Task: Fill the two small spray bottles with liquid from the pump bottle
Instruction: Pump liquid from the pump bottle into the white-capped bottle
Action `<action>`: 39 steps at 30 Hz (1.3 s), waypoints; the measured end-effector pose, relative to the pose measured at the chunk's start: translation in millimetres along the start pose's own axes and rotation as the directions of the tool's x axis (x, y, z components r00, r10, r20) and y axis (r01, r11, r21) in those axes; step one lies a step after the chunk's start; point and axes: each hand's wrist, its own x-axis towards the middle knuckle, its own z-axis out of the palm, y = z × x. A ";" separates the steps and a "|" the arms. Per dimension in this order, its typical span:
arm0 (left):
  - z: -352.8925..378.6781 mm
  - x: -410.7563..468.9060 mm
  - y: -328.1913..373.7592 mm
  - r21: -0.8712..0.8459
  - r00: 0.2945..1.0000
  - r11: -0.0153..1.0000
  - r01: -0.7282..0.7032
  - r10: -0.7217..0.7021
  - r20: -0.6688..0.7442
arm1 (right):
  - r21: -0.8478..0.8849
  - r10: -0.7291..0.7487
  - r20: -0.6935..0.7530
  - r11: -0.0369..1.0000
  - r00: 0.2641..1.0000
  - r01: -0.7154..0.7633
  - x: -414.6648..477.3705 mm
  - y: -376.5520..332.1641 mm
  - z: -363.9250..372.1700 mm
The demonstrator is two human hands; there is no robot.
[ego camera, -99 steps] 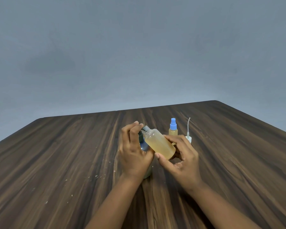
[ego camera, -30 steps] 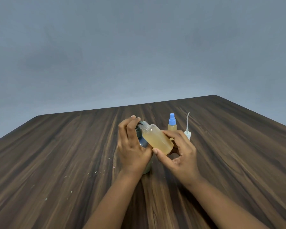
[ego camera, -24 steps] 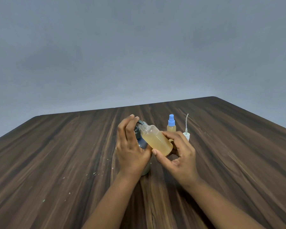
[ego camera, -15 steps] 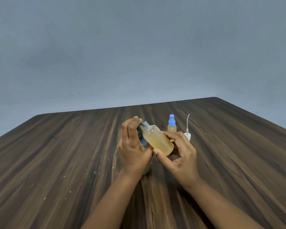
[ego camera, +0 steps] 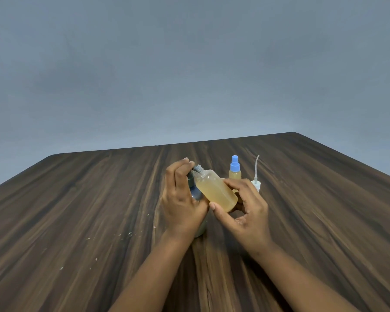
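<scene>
Barely anything has shifted over the last few seconds. The left hand (ego camera: 180,199) stays curled over the dark grey head of the pump bottle (ego camera: 193,180), its fingers (ego camera: 178,174) pressing on top. The right hand (ego camera: 245,212) keeps pinching the uncapped translucent plastic spray bottle (ego camera: 216,192) between thumb and fingers (ego camera: 236,183), tilted so its threaded neck meets the nozzle under the left fingers. Amber liquid nearly fills it, so I judge this 2nd fill almost done, with capping to come.

Just beyond the right fingers stand the blue-capped spray bottle (ego camera: 234,171), already amber, and the loose white spray head (ego camera: 256,183) with its thin tube, both on the dark wooden table (ego camera: 77,221).

Count: 2 spray bottles, 1 pump bottle, 1 loose spray head.
</scene>
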 end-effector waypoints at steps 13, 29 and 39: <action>-0.7 -0.4 -1.4 0.000 1.000 1.000 -0.018 0.018 0.001 | 0.004 -0.006 -0.009 1.000 1.000 0.006 0.2 0.8 0.9; -1.1 -1.0 -1.2 0.005 1.000 1.000 -0.005 0.005 -0.023 | 0.011 0.002 0.000 1.000 1.000 -0.002 0.1 0.8 2.9; -1.5 -2.2 -1.9 0.023 1.000 1.000 0.000 0.000 0.022 | 0.023 0.006 0.007 1.000 1.000 -0.006 0.5 -0.7 2.6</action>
